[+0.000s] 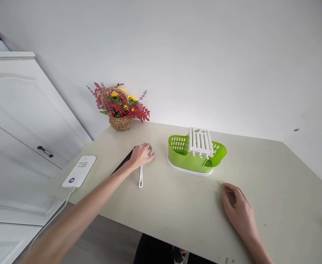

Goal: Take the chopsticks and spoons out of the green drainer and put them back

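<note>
My left hand [141, 157] is closed over a white spoon [141, 178], whose handle points toward me on the tabletop. A rounded white piece shows between the fingertips; it looks like the spoon's bowl, though my fingers cover the join. Black chopsticks [124, 160] lie beside that hand, partly hidden behind it. To the right stands a green utensil holder [188, 163] with a white base and a white slotted rack [201, 141] across its middle. My right hand [239, 211] rests on the table in front of the holder, fingers loosely curved, thumb apart, holding nothing.
A wicker basket [121, 123] of red and yellow flowers stands at the back left against the wall. A white power bank [80, 171] with a cable lies at the table's left edge. White cabinets [20, 139] border the left side.
</note>
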`<state>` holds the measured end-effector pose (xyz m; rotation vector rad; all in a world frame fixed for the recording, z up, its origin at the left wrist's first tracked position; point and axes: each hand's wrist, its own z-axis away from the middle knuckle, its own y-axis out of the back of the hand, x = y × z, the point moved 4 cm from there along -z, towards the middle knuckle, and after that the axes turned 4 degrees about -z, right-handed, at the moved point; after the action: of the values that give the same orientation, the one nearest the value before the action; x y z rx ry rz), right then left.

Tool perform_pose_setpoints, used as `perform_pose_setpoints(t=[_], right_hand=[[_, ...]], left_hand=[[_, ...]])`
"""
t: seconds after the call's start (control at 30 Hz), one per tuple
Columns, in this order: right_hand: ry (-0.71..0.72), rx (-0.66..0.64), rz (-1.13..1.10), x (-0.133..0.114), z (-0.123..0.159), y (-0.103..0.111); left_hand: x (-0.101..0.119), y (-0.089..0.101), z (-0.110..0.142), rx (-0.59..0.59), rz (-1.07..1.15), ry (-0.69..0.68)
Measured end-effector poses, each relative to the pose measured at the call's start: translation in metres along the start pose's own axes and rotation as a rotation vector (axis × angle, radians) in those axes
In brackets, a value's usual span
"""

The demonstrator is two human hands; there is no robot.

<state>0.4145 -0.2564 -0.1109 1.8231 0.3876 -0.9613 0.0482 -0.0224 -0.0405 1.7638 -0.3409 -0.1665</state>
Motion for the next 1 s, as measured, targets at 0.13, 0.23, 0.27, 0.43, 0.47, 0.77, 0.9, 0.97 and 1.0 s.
perform_pose_setpoints(t=[0.13, 0.23, 0.27, 0.43, 0.47, 0.77, 0.9, 0.97, 1.0], right_hand=[[-0.001, -0.002, -0.009, -0.003, 0.000, 0.001], [-0.001, -0.005, -0.014, -0.005, 0.000, 0.001], [-0.002, -0.007, -0.016, -0.005, 0.000, 0.001], [-0.007, -0.011, -0.028, -0.004, 0.000, 0.001], [-0.007, -0.011, -0.028, -0.003, 0.000, 0.001], [0.004, -0.010, -0.090, -0.001, -0.002, -0.001], [0.013, -0.005, -0.123, -0.005, -0.003, -0.001], [0.013, -0.009, -0.140, -0.007, -0.004, -0.001], [0.013, -0.009, -0.148, -0.008, -0.004, -0.002]], left_hand=[[0.003, 0.001, 0.004, 0.024, 0.008, -0.001], [0.006, 0.002, 0.008, 0.051, 0.024, -0.013], [0.006, 0.003, 0.009, 0.062, 0.028, -0.019], [0.006, 0.009, 0.010, 0.130, 0.047, -0.068], [0.007, 0.013, 0.009, 0.154, 0.062, -0.072], [0.103, 0.113, -0.007, 0.502, 0.339, -0.215], [0.175, 0.129, -0.001, 0.415, 0.323, -0.408], [0.197, 0.122, 0.001, 0.365, 0.279, -0.455], [0.204, 0.116, 0.001, 0.342, 0.252, -0.461]])
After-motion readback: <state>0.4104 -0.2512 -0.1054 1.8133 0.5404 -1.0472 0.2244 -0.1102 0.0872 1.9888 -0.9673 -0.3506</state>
